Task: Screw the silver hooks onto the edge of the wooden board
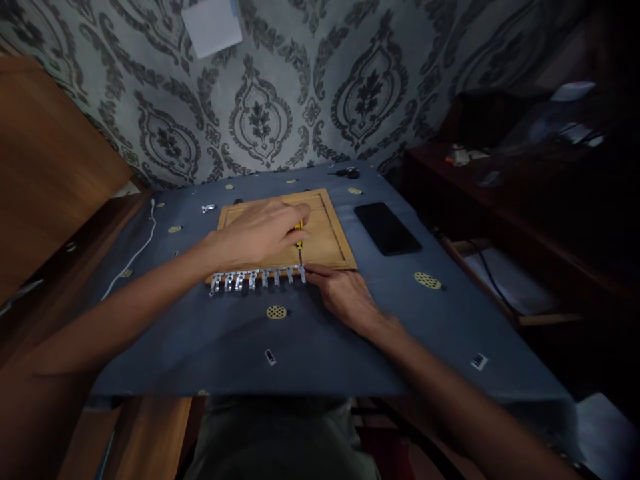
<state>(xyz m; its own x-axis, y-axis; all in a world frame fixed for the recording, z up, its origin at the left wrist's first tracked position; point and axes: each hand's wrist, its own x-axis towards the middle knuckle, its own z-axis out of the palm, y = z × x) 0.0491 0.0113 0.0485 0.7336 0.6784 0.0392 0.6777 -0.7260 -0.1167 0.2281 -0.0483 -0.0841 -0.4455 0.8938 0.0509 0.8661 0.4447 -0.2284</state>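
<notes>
A shallow wooden tray [330, 230] lies on a blue cloth-covered table [320, 347]. Along the tray's near edge runs a row of several small metal brackets [257, 277]. My left hand [260, 230] is closed around a small yellow-handled screwdriver [299, 233], its tip pointing down at the rightmost bracket. My right hand [345, 293] rests on the cloth beside the tray, fingers pressed against that right end of the bracket row, steadying it.
A black phone [387, 228] lies right of the tray. A white cable [133, 257] runs along the table's left side. Small metal parts [209, 209] and dark objects [347, 173] lie near the patterned wall. A dark desk [500, 193] stands to the right.
</notes>
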